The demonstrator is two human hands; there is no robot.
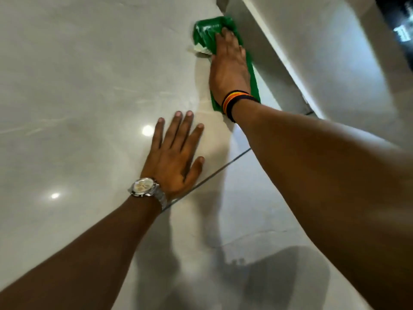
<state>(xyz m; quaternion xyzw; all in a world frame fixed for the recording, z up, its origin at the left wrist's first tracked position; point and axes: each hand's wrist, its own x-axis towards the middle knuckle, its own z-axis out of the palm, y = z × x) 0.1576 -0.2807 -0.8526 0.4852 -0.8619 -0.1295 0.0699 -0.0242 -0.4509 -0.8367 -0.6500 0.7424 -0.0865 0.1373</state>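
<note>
A silver metal wristwatch [144, 187] with a round pale dial and linked bracelet sat behind the left hand [173, 157]. Behind the right hand [228, 63], stacked thread bands [237, 101] showed black, red, orange and yellow. Both forearms were bare.

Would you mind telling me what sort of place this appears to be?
Probably an indoor room with a glossy tiled floor. Large pale tiles meet at a dark grout line, light spots reflect in the shine, and a pale wall rises beside the green cloth under the right hand.
</note>
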